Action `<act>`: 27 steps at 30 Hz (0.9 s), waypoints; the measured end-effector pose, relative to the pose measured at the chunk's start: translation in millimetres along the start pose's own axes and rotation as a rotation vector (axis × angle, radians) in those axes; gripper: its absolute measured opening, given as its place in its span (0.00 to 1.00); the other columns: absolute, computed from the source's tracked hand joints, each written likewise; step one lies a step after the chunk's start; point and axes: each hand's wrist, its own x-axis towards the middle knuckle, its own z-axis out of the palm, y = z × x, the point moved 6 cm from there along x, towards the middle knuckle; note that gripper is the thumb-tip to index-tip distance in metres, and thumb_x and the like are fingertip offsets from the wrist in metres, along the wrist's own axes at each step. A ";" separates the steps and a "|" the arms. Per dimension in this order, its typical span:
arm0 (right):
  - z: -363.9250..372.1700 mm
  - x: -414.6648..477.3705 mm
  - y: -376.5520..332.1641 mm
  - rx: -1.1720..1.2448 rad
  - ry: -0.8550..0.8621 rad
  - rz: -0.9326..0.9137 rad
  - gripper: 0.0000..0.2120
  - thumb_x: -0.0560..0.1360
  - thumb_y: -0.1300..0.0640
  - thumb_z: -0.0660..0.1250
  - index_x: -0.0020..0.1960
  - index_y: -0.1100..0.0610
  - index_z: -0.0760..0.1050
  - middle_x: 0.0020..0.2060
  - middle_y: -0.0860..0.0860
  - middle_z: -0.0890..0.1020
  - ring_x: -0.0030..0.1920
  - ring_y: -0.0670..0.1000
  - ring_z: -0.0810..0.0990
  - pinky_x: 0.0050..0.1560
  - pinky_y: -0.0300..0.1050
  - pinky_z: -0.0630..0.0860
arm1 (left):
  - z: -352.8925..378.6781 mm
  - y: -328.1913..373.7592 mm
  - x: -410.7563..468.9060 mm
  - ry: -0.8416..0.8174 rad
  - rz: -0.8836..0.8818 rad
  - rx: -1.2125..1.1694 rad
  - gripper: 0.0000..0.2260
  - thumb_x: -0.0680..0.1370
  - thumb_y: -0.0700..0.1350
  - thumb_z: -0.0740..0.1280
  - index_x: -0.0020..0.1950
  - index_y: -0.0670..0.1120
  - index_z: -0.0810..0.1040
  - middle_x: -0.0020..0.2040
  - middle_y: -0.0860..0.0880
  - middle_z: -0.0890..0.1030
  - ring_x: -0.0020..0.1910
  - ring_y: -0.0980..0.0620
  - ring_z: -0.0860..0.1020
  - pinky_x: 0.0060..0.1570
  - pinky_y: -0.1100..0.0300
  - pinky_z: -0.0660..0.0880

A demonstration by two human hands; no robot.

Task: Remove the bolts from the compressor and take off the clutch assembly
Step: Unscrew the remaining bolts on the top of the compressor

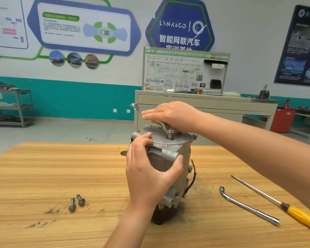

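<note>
blue wall sign (179, 24): "LYNK&CO", "智能网联汽车" | training board (184, 72): "HV"; other print illegible

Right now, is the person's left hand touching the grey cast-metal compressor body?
Touching. Head view: the left hand grips the grey cast-metal compressor body, fingers over its top edge, thumb against its side.

Wooden table (43, 176) bears compressor (168, 151), two bolts (81, 200), L-wrench (249, 207), screwdriver (299, 214).

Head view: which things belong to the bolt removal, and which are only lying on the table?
In the job: compressor, gripped by left hand; wrench on its top bolt, under right hand; two loose bolts.
Lying about: L-shaped socket wrench; yellow-handled screwdriver.
</note>
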 end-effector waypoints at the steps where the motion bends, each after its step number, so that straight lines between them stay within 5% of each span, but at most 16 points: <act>1: -2.0 0.8 -6.4 0.017 0.041 -0.046 0.22 0.76 0.69 0.59 0.68 0.57 0.69 0.67 0.52 0.71 0.60 0.57 0.76 0.55 0.56 0.75 | 0.1 0.1 -0.3 0.001 0.001 -0.001 0.26 0.64 0.59 0.67 0.53 0.42 0.73 0.56 0.53 0.75 0.57 0.56 0.72 0.57 0.74 0.63; 3: -9.2 -8.8 -3.1 0.075 0.264 -0.012 0.18 0.71 0.72 0.62 0.59 0.64 0.76 0.57 0.59 0.79 0.51 0.60 0.82 0.48 0.55 0.80 | 0.5 0.1 -1.2 -0.003 -0.003 -0.008 0.26 0.64 0.59 0.67 0.54 0.42 0.73 0.57 0.53 0.75 0.59 0.56 0.71 0.58 0.72 0.64; 5: -18.3 -26.7 25.0 0.198 0.487 0.274 0.12 0.74 0.69 0.63 0.56 0.65 0.78 0.48 0.61 0.83 0.44 0.61 0.83 0.43 0.55 0.80 | 0.7 0.3 -1.8 -0.009 -0.008 -0.024 0.26 0.65 0.59 0.67 0.54 0.41 0.73 0.57 0.52 0.74 0.60 0.59 0.69 0.58 0.74 0.64; 8: -30.7 -57.4 61.3 0.454 0.572 0.668 0.10 0.80 0.59 0.58 0.56 0.62 0.75 0.41 0.60 0.82 0.41 0.61 0.80 0.44 0.56 0.75 | 1.2 1.0 -2.1 -0.022 -0.023 -0.039 0.27 0.65 0.59 0.67 0.54 0.41 0.72 0.58 0.51 0.75 0.61 0.60 0.68 0.59 0.74 0.63; 10: -41.6 -72.0 55.8 0.458 0.486 0.665 0.11 0.80 0.57 0.56 0.59 0.58 0.72 0.34 0.56 0.79 0.36 0.59 0.78 0.39 0.52 0.74 | 1.2 1.0 -2.8 -0.035 -0.038 -0.044 0.27 0.65 0.59 0.67 0.55 0.41 0.72 0.59 0.51 0.75 0.61 0.56 0.70 0.59 0.75 0.63; 13: -44.9 -95.2 16.8 0.094 0.190 0.583 0.13 0.80 0.56 0.55 0.64 0.54 0.67 0.26 0.49 0.70 0.26 0.52 0.68 0.28 0.45 0.62 | 1.5 1.1 -3.4 -0.042 -0.053 -0.040 0.28 0.65 0.59 0.67 0.55 0.41 0.72 0.59 0.50 0.75 0.60 0.50 0.72 0.57 0.75 0.63; 21: -39.7 -98.6 -26.7 -0.199 -0.171 0.560 0.14 0.78 0.61 0.55 0.63 0.53 0.66 0.28 0.48 0.63 0.26 0.48 0.61 0.23 0.41 0.56 | 1.2 1.8 -3.7 -0.045 -0.064 0.007 0.28 0.65 0.61 0.66 0.56 0.43 0.72 0.59 0.55 0.73 0.59 0.49 0.72 0.54 0.65 0.69; 24: -44.7 -89.4 -31.7 -0.256 -0.314 0.548 0.12 0.75 0.65 0.56 0.57 0.56 0.69 0.29 0.49 0.62 0.26 0.48 0.58 0.24 0.41 0.55 | 0.6 2.5 -3.7 -0.041 -0.062 0.012 0.27 0.65 0.60 0.66 0.55 0.43 0.72 0.58 0.56 0.72 0.57 0.49 0.73 0.53 0.65 0.69; 27: -52.5 -73.8 -43.1 -0.263 -0.408 0.533 0.08 0.74 0.66 0.59 0.39 0.57 0.64 0.29 0.49 0.63 0.30 0.52 0.63 0.27 0.43 0.62 | 1.4 2.2 -3.7 -0.048 -0.070 0.006 0.27 0.65 0.61 0.66 0.55 0.44 0.71 0.58 0.56 0.72 0.57 0.49 0.73 0.53 0.65 0.68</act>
